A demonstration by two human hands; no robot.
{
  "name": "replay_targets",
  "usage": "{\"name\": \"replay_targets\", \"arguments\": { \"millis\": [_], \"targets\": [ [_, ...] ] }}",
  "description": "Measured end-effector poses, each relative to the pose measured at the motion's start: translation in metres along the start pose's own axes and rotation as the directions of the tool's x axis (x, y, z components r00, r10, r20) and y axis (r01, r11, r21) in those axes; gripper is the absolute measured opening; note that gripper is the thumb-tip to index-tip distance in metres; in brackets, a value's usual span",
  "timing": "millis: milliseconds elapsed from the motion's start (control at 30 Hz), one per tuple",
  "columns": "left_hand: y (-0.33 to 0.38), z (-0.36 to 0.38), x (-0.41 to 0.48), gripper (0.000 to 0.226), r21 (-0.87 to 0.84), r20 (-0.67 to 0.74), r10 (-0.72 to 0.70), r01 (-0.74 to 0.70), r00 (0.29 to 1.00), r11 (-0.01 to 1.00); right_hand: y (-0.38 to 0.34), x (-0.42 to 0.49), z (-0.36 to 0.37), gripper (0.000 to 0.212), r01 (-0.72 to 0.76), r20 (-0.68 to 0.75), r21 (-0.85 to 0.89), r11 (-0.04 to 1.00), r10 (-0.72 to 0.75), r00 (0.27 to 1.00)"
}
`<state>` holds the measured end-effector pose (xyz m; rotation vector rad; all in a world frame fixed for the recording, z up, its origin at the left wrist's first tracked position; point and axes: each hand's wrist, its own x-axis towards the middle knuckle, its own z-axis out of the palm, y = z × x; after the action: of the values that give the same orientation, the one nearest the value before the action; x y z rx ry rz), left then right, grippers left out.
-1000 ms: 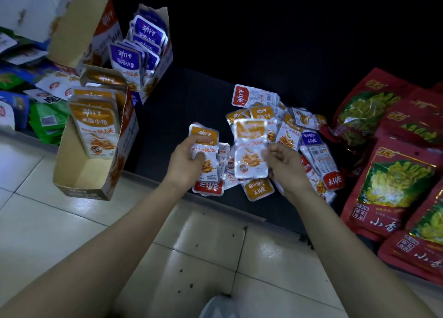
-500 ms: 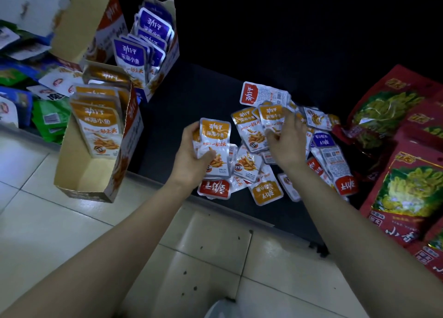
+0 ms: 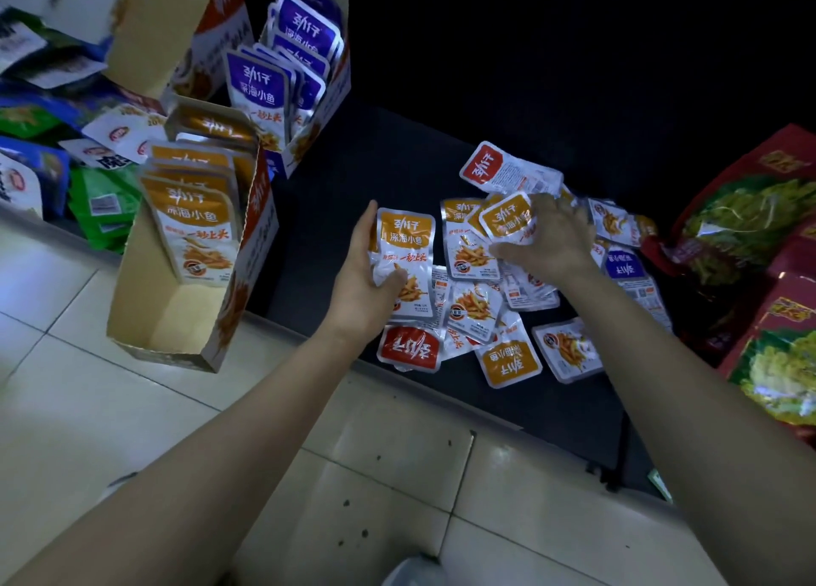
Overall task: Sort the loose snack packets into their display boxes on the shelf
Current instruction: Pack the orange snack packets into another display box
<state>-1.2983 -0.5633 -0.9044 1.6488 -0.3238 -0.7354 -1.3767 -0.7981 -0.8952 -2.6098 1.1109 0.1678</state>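
A heap of loose snack packets (image 3: 512,302) in orange, red and purple lies on the dark shelf (image 3: 379,174). My left hand (image 3: 360,276) grips a small stack of orange packets (image 3: 406,258) just left of the heap. Over the heap's top, my right hand (image 3: 545,238) pinches another orange packet (image 3: 508,216) lifted off the pile. At the left stands the orange display box (image 3: 154,320), with upright orange packets at its back. Behind it sits the purple display box (image 3: 318,121), full of purple packets.
Large red bags (image 3: 759,227) with green pictures lie stacked at the right of the shelf. Green, blue and white packets (image 3: 53,152) crowd the far left. Pale floor tiles (image 3: 375,475) run along the shelf's front edge below my arms.
My right hand handed one orange packet to the left hand's stack, reached back to the top of the heap and picked up another. My left hand moved slightly up.
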Motion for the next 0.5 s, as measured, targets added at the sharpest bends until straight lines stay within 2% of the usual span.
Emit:
{"name": "replay_targets", "arguments": {
  "millis": [67,100,167,267,333,433,467,500],
  "targets": [
    [0.0,0.0,0.001,0.079,0.003,0.002,-0.002,0.002,1.0,1.0,0.0,0.002,-0.003,0.081,-0.028,0.055,-0.029,0.999,0.029,0.998],
    [0.0,0.0,0.001,0.079,0.006,0.003,-0.002,0.002,1.0,1.0,0.001,0.0,-0.005,0.076,-0.042,0.093,0.013,0.999,0.041,0.995],
    [0.0,0.0,0.001,0.079,0.009,0.004,0.002,-0.002,1.0,1.0,0.005,-0.004,-0.006,0.061,-0.063,0.123,0.235,0.97,0.034,0.992],
    [0.0,0.0,0.001,0.08,0.015,0.012,0.016,-0.017,1.0,1.0,0.011,-0.013,-0.014,0.036,-0.104,0.098,0.607,0.788,0.055,0.994],
    [0.001,0.001,-0.001,0.082,0.018,0.017,0.033,-0.033,0.999,0.999,0.019,-0.017,-0.018,0.039,-0.142,0.116,0.737,0.66,0.084,0.99],
    [0.004,0.003,-0.003,0.082,0.027,0.033,0.05,-0.051,0.998,0.998,0.023,-0.029,-0.026,0.074,-0.186,0.181,0.834,0.52,0.06,0.982],
    [0.005,0.005,-0.004,0.082,0.028,0.044,0.047,-0.048,0.998,0.998,0.021,-0.035,-0.027,0.07,-0.196,0.209,0.855,0.48,0.027,0.977],
    [0.007,0.007,-0.005,0.081,0.03,0.056,0.041,-0.042,0.998,0.999,0.018,-0.042,-0.028,0.057,-0.203,0.235,0.865,0.458,-0.013,0.972]
  ]
}}
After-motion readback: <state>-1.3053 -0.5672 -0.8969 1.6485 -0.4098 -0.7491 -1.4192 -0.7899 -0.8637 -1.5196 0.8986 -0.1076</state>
